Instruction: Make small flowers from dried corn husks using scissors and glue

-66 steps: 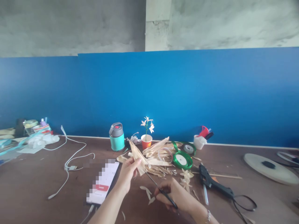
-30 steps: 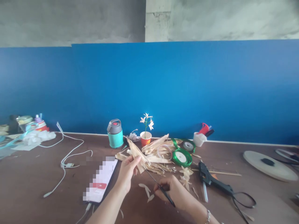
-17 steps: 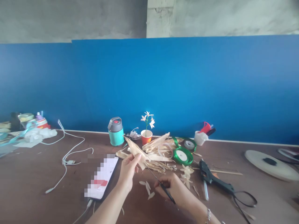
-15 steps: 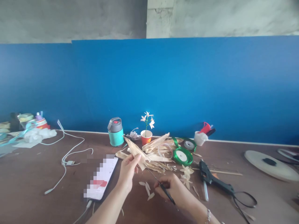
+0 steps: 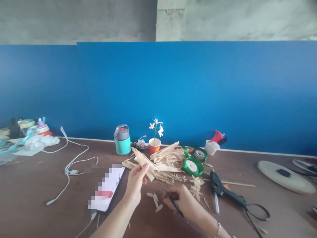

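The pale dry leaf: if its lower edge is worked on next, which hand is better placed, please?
Probably the right hand: it holds the black-handled tool, whose thin tip points toward the lower edge of the pale dry leaf. The left hand is occupied, pinching that leaf.

Teal flask [image 5: 122, 145], white cables [image 5: 67, 172], phone [image 5: 112, 186], blue partition [image 5: 158, 82]
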{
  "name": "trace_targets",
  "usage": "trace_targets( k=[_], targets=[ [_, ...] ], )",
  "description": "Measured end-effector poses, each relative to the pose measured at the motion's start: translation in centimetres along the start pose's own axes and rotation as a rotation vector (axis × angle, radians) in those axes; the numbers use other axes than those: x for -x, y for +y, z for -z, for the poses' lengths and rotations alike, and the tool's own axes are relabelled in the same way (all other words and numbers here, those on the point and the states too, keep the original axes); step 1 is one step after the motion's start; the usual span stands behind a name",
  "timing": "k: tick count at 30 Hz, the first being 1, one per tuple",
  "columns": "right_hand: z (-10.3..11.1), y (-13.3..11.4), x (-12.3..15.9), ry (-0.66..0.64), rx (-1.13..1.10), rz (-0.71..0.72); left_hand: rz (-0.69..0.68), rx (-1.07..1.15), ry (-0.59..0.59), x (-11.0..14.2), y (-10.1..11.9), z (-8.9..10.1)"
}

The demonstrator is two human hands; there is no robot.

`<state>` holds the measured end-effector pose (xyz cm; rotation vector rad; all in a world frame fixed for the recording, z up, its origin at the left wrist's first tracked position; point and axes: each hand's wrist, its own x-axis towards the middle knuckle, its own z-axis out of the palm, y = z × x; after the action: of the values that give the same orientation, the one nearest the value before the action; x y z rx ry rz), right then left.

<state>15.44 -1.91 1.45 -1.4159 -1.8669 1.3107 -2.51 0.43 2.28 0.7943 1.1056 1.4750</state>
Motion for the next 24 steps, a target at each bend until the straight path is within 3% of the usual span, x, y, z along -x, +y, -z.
trace_targets(
  k=[24],
  targets=[
    [-0.58, -0.04, -0.36, 0.029, -0.039, 0.027, 0.082, 0.175, 0.067, 0.89, -0.70, -0.70]
  ],
)
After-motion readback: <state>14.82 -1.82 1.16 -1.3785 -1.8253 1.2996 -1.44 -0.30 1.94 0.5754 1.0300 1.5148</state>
